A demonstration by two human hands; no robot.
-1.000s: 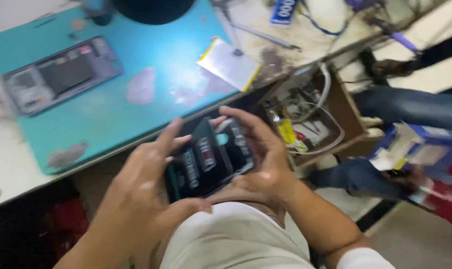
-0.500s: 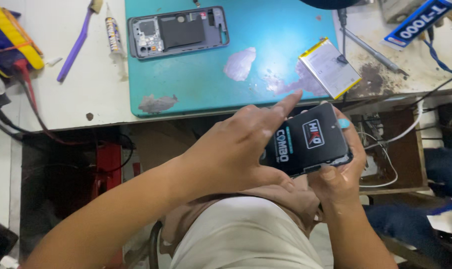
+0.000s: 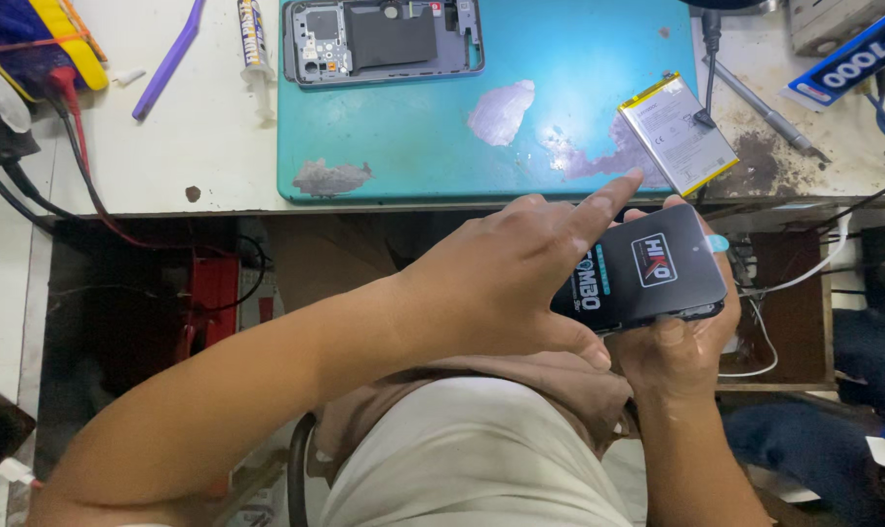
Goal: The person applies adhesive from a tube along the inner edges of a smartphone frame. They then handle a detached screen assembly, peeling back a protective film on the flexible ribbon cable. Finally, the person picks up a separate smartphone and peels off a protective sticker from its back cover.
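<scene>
Below the desk's front edge, both hands hold a black phone screen panel (image 3: 643,278), glossy, with printed stickers on its face and a small light-blue tab at its right end. Right hand (image 3: 682,342) cups it from beneath, fingers curled round the lower and far edges. Left hand (image 3: 506,283) lies over its left end, thumb pressed along the near edge, index finger stretched straight toward the desk edge, other fingers bent.

On the desk: teal work mat (image 3: 413,146) with worn patches. Open phone frame (image 3: 384,41) at the mat's back edge. Flat silver battery (image 3: 679,134) at the mat's front right corner, just beyond the pointing fingertip. Screwdriver (image 3: 760,98) on the bare top to the right. Purple tool (image 3: 169,59) and glue tube (image 3: 255,49) left of the mat. Red and black cables (image 3: 81,185) trail over the left front edge.

Mat centre lies open.
</scene>
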